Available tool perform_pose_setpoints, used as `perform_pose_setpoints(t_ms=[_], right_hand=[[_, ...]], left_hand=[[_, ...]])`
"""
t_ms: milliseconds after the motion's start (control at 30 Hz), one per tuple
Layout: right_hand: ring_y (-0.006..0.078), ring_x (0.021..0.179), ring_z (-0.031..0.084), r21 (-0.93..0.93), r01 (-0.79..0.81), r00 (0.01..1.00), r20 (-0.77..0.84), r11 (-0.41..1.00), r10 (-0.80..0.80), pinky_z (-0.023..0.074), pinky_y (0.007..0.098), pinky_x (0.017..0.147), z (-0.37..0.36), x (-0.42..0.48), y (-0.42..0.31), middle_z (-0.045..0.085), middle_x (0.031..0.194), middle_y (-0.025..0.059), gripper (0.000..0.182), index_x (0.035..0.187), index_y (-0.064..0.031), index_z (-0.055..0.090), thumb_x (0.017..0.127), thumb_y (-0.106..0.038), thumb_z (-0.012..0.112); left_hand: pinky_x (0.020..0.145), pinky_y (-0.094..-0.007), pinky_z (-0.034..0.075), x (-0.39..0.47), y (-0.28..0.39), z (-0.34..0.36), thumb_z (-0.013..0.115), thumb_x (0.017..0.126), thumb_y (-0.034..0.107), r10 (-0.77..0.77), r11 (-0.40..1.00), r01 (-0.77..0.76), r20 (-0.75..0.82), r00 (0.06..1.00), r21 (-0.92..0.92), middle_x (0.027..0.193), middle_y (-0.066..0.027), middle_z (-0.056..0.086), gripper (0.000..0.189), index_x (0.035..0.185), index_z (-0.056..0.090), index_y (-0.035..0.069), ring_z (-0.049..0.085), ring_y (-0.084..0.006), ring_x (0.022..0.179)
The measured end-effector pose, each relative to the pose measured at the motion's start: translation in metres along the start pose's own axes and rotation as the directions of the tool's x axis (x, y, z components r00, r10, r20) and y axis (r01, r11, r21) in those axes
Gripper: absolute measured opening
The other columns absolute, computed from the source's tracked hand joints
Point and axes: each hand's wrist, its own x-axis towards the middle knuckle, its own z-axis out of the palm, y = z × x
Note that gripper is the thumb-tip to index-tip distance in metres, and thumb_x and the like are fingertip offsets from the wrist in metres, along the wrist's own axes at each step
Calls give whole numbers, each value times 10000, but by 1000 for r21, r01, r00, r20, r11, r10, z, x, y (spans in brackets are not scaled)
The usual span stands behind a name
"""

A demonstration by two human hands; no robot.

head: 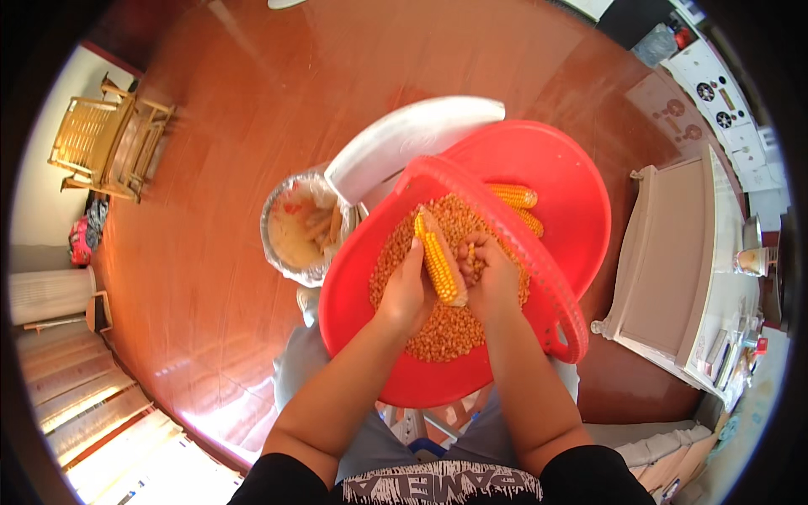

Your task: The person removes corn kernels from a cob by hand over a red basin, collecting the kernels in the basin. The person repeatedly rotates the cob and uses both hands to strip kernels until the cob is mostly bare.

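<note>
My left hand [406, 284] holds a partly shelled corn cob [438, 260], yellow kernels on its left side and bare cob along its right. Close against the cob's right side, my right hand [486, 268] has its fingers curled around some loose yellow kernels [472, 254]. Both hands are above a red plastic basket [344, 303] with an arched handle, where many loose corn kernels [445, 338] lie. Behind the handle, a red basin [562, 170] holds more corn cobs with kernels [514, 196].
A lined bucket [293, 237] with bare cobs stands left of the basket. Beside it is a white curved seat or panel [410, 136]. A wooden chair [95, 142] is at far left, a white cabinet [663, 252] at right. The basket's handle [505, 233] arches close to my right hand.
</note>
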Motion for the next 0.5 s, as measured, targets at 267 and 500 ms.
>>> perform_pose_setpoints(t_ms=[267, 500], right_hand=[[205, 1143, 481, -186, 245, 964, -56, 952, -259, 343, 322, 993, -27, 19, 20, 568, 1149, 118, 326, 1139, 34, 555, 922, -181, 443], [150, 977, 502, -352, 318, 924, -90, 880, -370, 404, 292, 843, -27, 23, 26, 553, 1102, 74, 310, 1148, 16, 541, 966, -218, 452]], left_hand=[[815, -326, 472, -2, -6, -2, 470, 964, 189, -19, 964, 29, -39, 999, 265, 1035, -90, 558, 332, 1236, 455, -1, 551, -180, 937], [830, -284, 472, 0, -4, -14, 699, 814, 97, 414, 285, -345, 210, 886, 894, 1013, -91, 592, 420, 1165, 499, -21, 565, -137, 955]])
